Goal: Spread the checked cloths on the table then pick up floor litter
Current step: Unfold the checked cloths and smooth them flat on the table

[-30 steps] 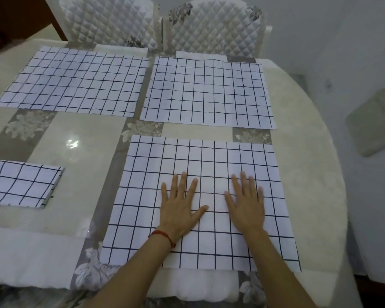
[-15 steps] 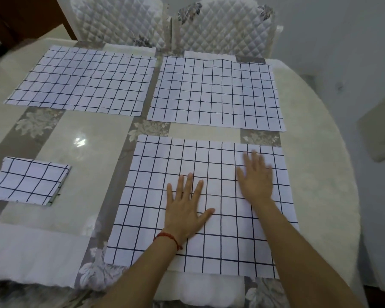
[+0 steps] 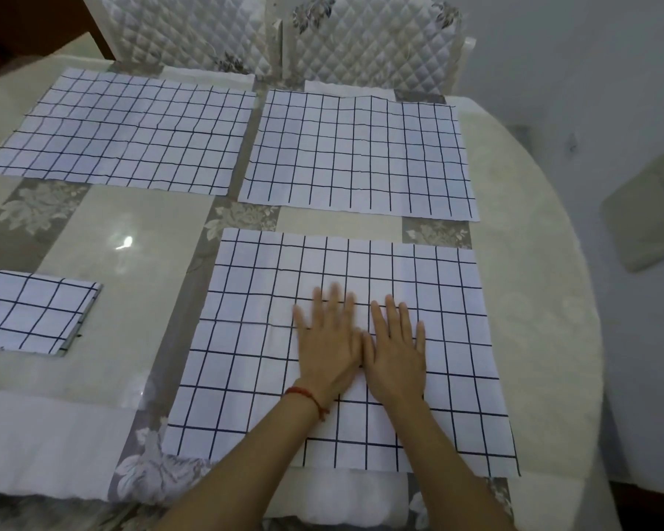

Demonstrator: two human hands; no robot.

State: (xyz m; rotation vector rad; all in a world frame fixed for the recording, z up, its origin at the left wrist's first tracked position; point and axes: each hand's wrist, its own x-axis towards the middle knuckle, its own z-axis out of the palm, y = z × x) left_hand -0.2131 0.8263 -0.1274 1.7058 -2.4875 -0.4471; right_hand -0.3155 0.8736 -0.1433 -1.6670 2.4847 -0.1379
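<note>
Three white cloths with a black check lie spread on the table: one at the far left [image 3: 123, 132], one at the far right [image 3: 357, 155], and a near one [image 3: 246, 339] in front of me. Both my hands press flat on the near cloth, side by side and touching. My left hand [image 3: 328, 346], with a red string at the wrist, is blurred. My right hand [image 3: 397, 352] lies just to its right, fingers straight. A fourth checked cloth [image 3: 31, 312] lies folded at the left edge.
The oval table [image 3: 533, 300] has a glossy cover with grey floral patches. Two quilted white chairs [image 3: 376, 36] stand at its far side. A flat beige cushion [image 3: 648, 212] lies on the floor to the right.
My right hand has slid back from the cloth's upper right to the middle, beside my left hand. The left hand has shifted slightly right.
</note>
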